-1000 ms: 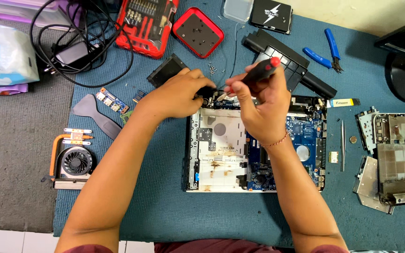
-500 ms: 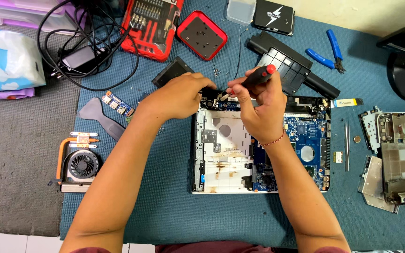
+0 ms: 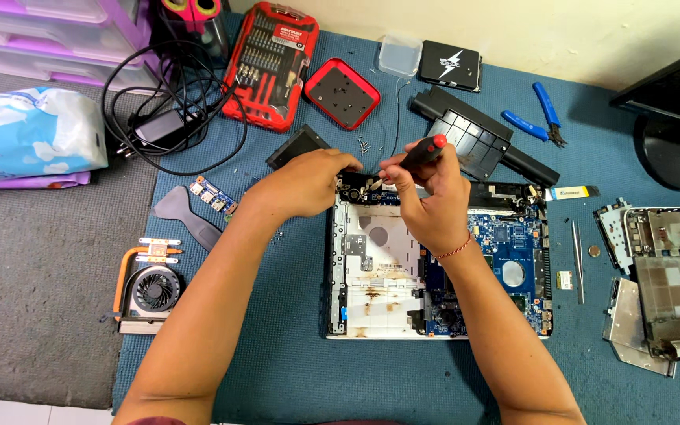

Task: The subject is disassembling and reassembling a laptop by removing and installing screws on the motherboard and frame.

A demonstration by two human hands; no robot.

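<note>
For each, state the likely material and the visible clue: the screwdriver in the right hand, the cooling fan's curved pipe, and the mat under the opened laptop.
Screwdriver: black handle with red cap, probably plastic, smooth and slightly glossy; its tip looks metallic. Curved pipe on the cooling fan: likely copper, given its orange metallic colour. Mat: dull blue, possibly felt or foam; it shows no shine.

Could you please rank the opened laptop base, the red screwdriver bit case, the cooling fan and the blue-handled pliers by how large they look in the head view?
1. opened laptop base
2. red screwdriver bit case
3. cooling fan
4. blue-handled pliers
</note>
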